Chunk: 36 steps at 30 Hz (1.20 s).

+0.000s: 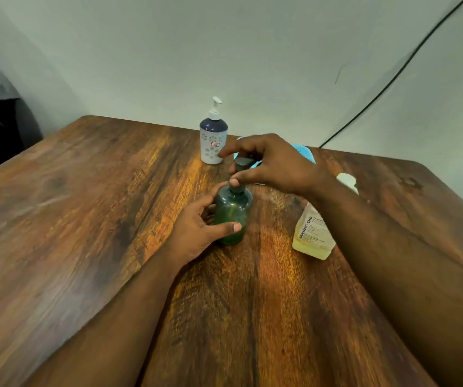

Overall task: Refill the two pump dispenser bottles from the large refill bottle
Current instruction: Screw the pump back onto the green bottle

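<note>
The left hand (pixel 196 230) grips a translucent green plastic pump bottle (pixel 233 216) upright on a wooden table (pixel 85 219), near the yellow refill bottle (pixel 312 236); the right hand (pixel 272 163) pinches its dark pump head (pixel 241 170).

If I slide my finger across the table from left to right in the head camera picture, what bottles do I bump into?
White pump bottle with the dark top → green pump bottle, gripped by the left hand, with the right hand pinching its pump → yellow refill bottle.
</note>
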Tool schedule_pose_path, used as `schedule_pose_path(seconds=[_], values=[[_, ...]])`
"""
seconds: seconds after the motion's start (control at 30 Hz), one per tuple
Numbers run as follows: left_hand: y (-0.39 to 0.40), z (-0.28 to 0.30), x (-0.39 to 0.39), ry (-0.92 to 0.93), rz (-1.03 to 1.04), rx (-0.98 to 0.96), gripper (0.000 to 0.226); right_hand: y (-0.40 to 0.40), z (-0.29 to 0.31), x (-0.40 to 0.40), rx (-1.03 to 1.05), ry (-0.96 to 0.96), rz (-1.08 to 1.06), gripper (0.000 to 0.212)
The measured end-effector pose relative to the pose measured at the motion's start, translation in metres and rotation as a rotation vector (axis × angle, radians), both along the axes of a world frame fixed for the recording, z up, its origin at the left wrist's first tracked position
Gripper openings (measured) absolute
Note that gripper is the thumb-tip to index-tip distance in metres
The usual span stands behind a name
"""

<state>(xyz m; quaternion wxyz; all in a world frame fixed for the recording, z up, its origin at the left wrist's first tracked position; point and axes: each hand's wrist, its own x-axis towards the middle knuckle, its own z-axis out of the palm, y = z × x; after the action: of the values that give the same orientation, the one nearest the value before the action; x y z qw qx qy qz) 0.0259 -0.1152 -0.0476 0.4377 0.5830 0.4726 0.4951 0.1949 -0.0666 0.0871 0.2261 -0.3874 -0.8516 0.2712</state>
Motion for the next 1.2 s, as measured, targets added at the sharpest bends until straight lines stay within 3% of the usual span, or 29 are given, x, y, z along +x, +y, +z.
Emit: schedule_pose_path(seconds=[0.13, 0.23, 0.4, 0.5, 0.63, 0.8, 1.0, 1.2], values=[[0.003, -0.004, -0.001, -0.004, -0.011, 0.039, 0.079, -0.013, -0.039, -0.003, -0.051, 0.373, -0.234, 0.047], [0.003, -0.005, -0.002, -0.011, -0.011, 0.049, 0.081, -0.019, -0.059, -0.014, -0.104, 0.509, -0.297, 0.042], [0.001, -0.004, -0.001, -0.015, -0.009, 0.065, 0.08, -0.025, -0.078, -0.011, -0.314, 0.777, -0.135, 0.03], [0.003, -0.005, 0.0, 0.001, -0.012, 0.065, 0.081, -0.027, -0.084, -0.013, -0.374, 0.936, -0.191, 0.031], [0.005, -0.006, 0.0, 0.049, -0.025, 0.065, 0.077, -0.023, -0.089, -0.025, -0.185, 0.854, -0.35, 0.041], [0.004, -0.004, -0.001, 0.008, -0.058, 0.053, 0.077, -0.027, -0.103, -0.024, -0.24, 0.941, -0.298, 0.052], [0.006, -0.006, 0.0, -0.059, -0.095, 0.047, 0.078, -0.023, -0.105, -0.02, -0.173, 1.033, -0.299, 0.029], [0.005, -0.006, 0.0, -0.035, -0.079, 0.058, 0.076, -0.021, -0.106, -0.023, -0.073, 0.99, -0.356, 0.036]])
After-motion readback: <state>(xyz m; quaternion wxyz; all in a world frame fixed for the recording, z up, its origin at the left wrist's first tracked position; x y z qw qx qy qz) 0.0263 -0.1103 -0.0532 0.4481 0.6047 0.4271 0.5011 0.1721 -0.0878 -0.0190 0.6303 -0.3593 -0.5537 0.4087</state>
